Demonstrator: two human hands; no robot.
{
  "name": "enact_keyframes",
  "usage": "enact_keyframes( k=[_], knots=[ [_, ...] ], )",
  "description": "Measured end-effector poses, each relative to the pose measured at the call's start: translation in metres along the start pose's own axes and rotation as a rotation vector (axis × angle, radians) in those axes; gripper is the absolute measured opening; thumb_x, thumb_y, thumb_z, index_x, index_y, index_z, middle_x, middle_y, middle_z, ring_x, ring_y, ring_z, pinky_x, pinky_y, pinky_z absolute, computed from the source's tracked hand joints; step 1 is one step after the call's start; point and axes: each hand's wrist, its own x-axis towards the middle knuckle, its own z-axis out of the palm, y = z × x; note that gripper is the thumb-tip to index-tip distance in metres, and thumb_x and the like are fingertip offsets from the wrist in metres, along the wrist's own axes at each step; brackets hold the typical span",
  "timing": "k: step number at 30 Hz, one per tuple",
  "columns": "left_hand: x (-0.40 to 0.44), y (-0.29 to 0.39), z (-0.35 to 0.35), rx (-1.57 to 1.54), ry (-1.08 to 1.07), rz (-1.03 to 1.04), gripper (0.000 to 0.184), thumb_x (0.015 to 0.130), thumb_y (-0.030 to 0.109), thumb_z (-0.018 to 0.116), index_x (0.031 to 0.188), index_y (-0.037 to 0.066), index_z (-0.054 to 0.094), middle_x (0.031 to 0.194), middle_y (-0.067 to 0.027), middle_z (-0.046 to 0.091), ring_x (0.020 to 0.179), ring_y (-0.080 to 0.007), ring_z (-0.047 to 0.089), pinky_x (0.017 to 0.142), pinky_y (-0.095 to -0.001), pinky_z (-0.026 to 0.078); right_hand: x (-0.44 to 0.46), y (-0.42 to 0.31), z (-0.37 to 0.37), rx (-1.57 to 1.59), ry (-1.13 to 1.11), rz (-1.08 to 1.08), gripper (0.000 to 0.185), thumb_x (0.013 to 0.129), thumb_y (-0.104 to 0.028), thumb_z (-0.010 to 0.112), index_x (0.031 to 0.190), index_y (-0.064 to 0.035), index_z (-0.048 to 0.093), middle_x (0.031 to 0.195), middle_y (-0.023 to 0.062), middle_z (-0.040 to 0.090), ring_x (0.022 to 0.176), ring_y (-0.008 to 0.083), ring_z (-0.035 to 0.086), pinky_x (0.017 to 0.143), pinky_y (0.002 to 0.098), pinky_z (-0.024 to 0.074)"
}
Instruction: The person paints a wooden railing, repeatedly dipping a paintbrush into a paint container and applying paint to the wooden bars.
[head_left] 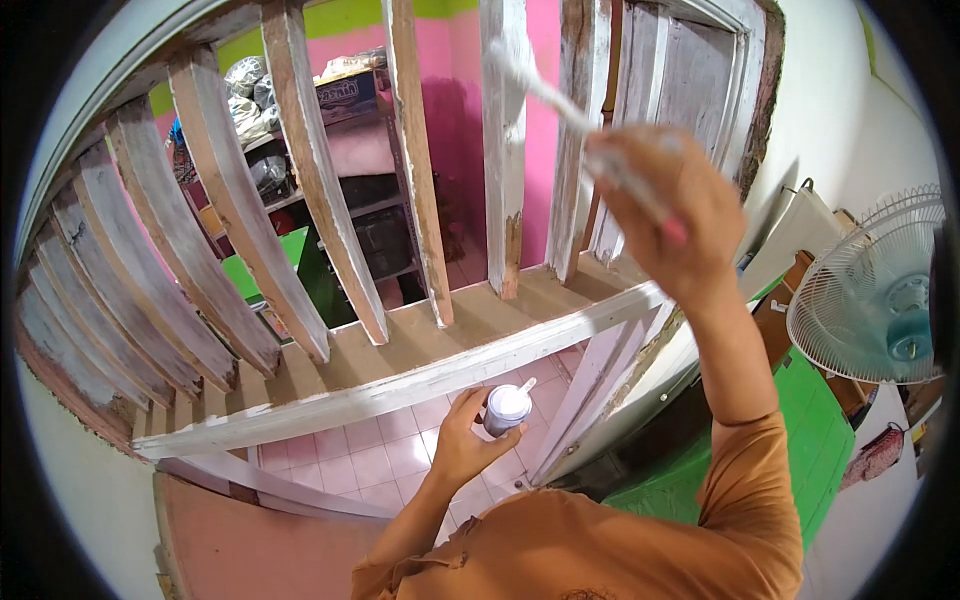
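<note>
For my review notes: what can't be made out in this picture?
All in the head view:
Brush: tip blurred; contact with the slat behind is unclear.
Right hand: blurred; exact grip unclear.
Jar: lower side partly covered by the left hand.
Fan: right side cut off by the dark image border.

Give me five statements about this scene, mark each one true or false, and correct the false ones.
1. The left hand holds a small container. True.
2. The right hand is empty. False: it grips a brush, raised toward the slats.
3. Pale tiles cover the floor seen below the beam. True.
4. Every slat is fully coated in white. False: several show bare brown wood.
5. The fan is at the right side of the view. True.
</note>
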Motion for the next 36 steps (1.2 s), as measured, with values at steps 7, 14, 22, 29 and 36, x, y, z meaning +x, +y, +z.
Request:
enact_keyframes(
  k=[7,14,22,29,36],
  knots=[
    [-0.005,-0.001,-0.003,-0.030,0.016,-0.033,0.054,0.074,0.018,0.090,0.122,0.003,0.070,0.110,-0.0098,0.069,0.095,-0.0220,0.064,0.080,-0.0336,0.051,-0.068,-0.059,-0.030,0.202,-0.404,0.175,0.046,0.075,-0.005,0.087,0.117,-0.0034,0.069,0.097,0.0124,0.072,0.084,0.0304,0.074,0.066,0.0367,0.0591],
    [-0.010,-0.009,-0.003,-0.027,0.007,-0.046,0.056,0.075,0.021,0.090,0.124,0.003,0.069,0.114,-0.0110,0.068,0.100,-0.0251,0.063,0.082,-0.0354,0.053,-0.067,-0.066,-0.047,0.325,-0.538,0.381,0.043,0.076,-0.006,0.087,0.116,-0.0072,0.071,0.098,0.0086,0.073,0.078,0.0276,0.071,0.064,0.0352,0.0570],
    [-0.007,-0.009,0.001,-0.037,0.002,-0.029,0.058,0.075,0.023,0.090,0.125,0.002,0.068,0.116,-0.0118,0.068,0.101,-0.0259,0.064,0.082,-0.0359,0.053,-0.046,-0.044,-0.037,0.320,-0.266,0.342,0.027,0.082,-0.007,0.085,0.105,-0.0049,0.072,0.097,0.0106,0.076,0.079,0.0231,0.073,0.063,0.0303,0.0567],
    [-0.009,-0.008,0.001,-0.062,0.019,-0.069,0.053,0.075,0.016,0.089,0.122,0.001,0.069,0.114,-0.0135,0.068,0.103,-0.0265,0.066,0.091,-0.0373,0.053,-0.056,-0.037,-0.027,0.282,-0.355,0.282,0.034,0.078,-0.003,0.086,0.109,-0.0050,0.071,0.092,0.0106,0.075,0.076,0.0255,0.072,0.064,0.0331,0.0552],
    [-0.007,-0.007,0.001,-0.070,0.019,-0.064,0.052,0.075,0.016,0.089,0.120,0.001,0.069,0.110,-0.0131,0.068,0.101,-0.0266,0.066,0.090,-0.0374,0.052,-0.056,-0.045,-0.043,0.422,-0.513,0.253,0.030,0.086,0.001,0.078,0.113,-0.0003,0.066,0.089,0.0148,0.075,0.076,0.0304,0.074,0.067,0.0372,0.0603]
  ],
)
